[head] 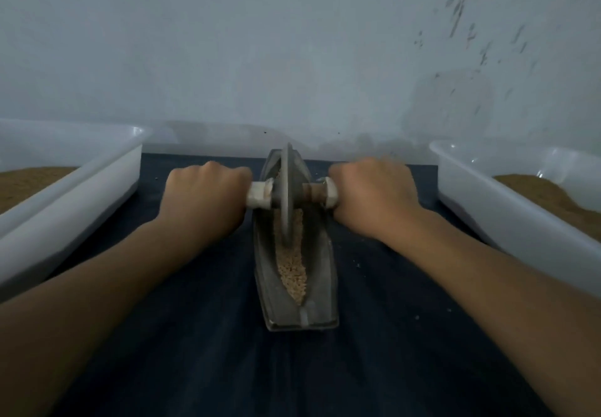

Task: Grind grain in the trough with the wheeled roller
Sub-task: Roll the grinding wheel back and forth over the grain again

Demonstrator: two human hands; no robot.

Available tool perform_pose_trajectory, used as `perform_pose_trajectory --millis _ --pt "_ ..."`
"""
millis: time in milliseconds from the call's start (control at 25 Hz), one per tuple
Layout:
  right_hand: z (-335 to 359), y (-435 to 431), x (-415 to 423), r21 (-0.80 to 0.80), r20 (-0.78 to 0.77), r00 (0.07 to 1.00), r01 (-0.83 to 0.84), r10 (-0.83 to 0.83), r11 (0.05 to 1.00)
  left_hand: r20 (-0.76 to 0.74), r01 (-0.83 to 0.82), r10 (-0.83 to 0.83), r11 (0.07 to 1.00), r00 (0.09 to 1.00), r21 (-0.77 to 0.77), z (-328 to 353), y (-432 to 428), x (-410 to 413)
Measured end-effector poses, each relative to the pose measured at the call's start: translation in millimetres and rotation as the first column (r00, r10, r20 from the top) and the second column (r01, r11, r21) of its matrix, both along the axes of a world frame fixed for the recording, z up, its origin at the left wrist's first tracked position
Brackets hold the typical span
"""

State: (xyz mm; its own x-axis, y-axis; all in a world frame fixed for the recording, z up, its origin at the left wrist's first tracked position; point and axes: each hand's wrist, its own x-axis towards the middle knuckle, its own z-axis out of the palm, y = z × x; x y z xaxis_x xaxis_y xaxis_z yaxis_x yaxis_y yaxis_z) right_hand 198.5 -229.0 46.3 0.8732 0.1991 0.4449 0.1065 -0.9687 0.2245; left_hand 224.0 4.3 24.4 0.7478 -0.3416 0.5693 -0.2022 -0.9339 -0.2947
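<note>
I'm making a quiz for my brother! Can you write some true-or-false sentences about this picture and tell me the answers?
1. The left hand and right hand each grip the handle beside the wheel. True.
2. A left tub and a right tub stand either side of the trough. True.
3. The trough is empty. False: grain lies in it.
4. The wheel lies flat outside the trough. False: it stands upright in it.

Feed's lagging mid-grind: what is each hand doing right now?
Left hand: grips the wheeled roller by its left handle.
Right hand: grips its right handle.
</note>
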Motion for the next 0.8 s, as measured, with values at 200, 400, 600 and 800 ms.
perform_pose_trajectory --millis 200,400,600,800 --pt "0.4 -21.4 -61.6 -0.050 0.073 0.995 -0.066 0.069 0.997 0.046 0.174 -0.182 0.975 0.982 0.137 19.4 18.3 -49.2" --pt "-7.1 -7.5 10.6 -0.083 0.099 0.995 0.011 -0.003 0.997 -0.062 0.063 -0.062 0.998 0.996 0.016 0.5 9.9 8.4" --pt "-17.8 -4.3 55.8 0.077 0.166 0.984 0.044 -0.056 0.996 -0.014 0.012 -0.012 1.000 1.000 0.014 14.9 -11.7 50.2" --pt "-6.5 -1.0 -6.8 -0.072 0.133 0.991 -0.008 0.017 0.997 0.015 0.025 -0.025 0.999 1.000 -0.037 -4.7 1.9 -11.5"
